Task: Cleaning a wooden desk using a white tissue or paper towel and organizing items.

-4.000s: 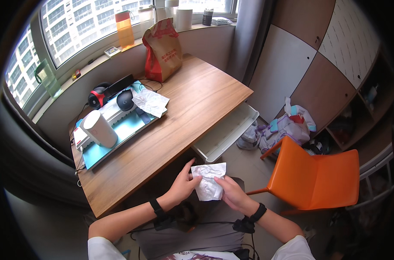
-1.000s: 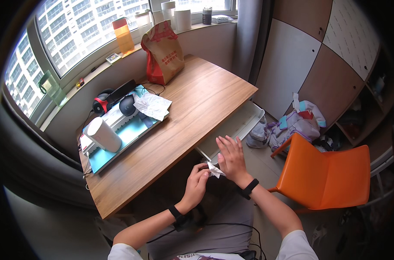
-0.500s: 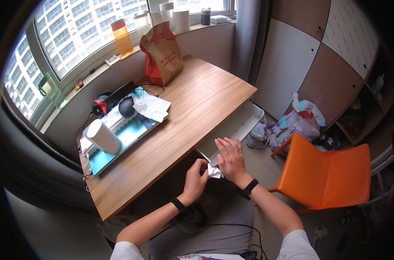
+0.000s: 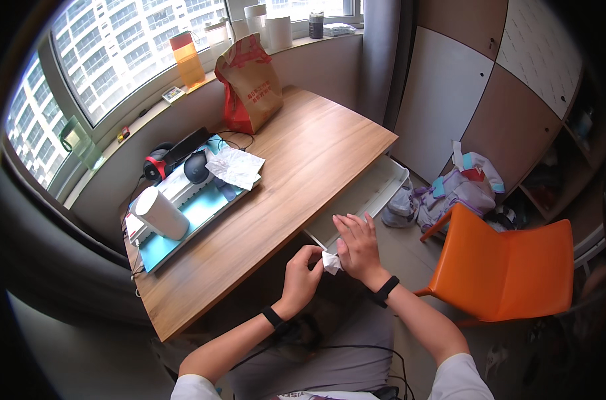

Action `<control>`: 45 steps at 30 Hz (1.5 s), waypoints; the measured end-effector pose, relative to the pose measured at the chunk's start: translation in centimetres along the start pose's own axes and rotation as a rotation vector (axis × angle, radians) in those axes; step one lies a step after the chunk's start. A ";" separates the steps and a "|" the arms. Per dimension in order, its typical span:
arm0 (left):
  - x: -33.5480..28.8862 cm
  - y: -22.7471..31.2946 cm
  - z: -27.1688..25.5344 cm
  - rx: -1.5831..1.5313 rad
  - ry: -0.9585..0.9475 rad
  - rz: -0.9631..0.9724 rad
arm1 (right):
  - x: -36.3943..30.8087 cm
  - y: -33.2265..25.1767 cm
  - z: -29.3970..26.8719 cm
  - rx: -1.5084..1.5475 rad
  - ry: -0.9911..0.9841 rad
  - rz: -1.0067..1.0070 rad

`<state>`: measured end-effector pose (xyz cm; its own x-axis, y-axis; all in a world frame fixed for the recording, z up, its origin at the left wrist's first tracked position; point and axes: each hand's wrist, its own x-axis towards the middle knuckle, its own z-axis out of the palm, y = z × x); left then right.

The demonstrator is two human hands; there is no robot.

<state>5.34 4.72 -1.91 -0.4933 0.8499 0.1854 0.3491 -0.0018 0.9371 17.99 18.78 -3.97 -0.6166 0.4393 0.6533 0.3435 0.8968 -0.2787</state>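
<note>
A white drawer (image 4: 356, 200) is pulled out from under the wooden desk (image 4: 276, 203). At its near corner is a crumpled white tissue (image 4: 331, 262), between my two hands. My left hand (image 4: 301, 275) is closed, its thumb and forefinger curled against the tissue's left side. My right hand (image 4: 357, 248) lies over the drawer's edge with its fingers stretched out, the thumb beside the tissue. Each wrist wears a black band. How firmly the left fingers grip the tissue is partly hidden.
On the desk's left stand a white cylinder (image 4: 161, 213), headphones (image 4: 159, 162), a computer mouse (image 4: 196, 167) and a crumpled paper sheet (image 4: 236, 167). A brown paper bag (image 4: 253, 90) is at the back. An orange chair (image 4: 499, 263) and a pale backpack (image 4: 459, 197) are to the right.
The whole view has shifted very slightly. Both hands stay at the drawer's near corner with the tissue between them, hardly moved.
</note>
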 end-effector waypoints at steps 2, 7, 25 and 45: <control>-0.1 -0.5 0.0 0.012 0.007 0.030 | 0.0 -0.2 0.0 0.001 0.000 -0.003; -0.6 -2.5 0.4 0.007 -0.013 -0.016 | 0.2 -0.6 -0.1 0.012 -0.013 -0.005; 0.0 -2.5 -0.6 -0.195 -0.014 -0.076 | 0.1 -0.4 -0.2 -0.003 0.008 -0.006; 0.1 -0.6 -0.4 -0.018 0.021 0.074 | 0.0 -0.4 0.1 0.003 0.017 0.008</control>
<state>4.78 4.63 -2.33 -0.4832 0.8359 0.2605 0.3711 -0.0740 0.9256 17.81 18.46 -3.91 -0.6012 0.4458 0.6631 0.3465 0.8933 -0.2864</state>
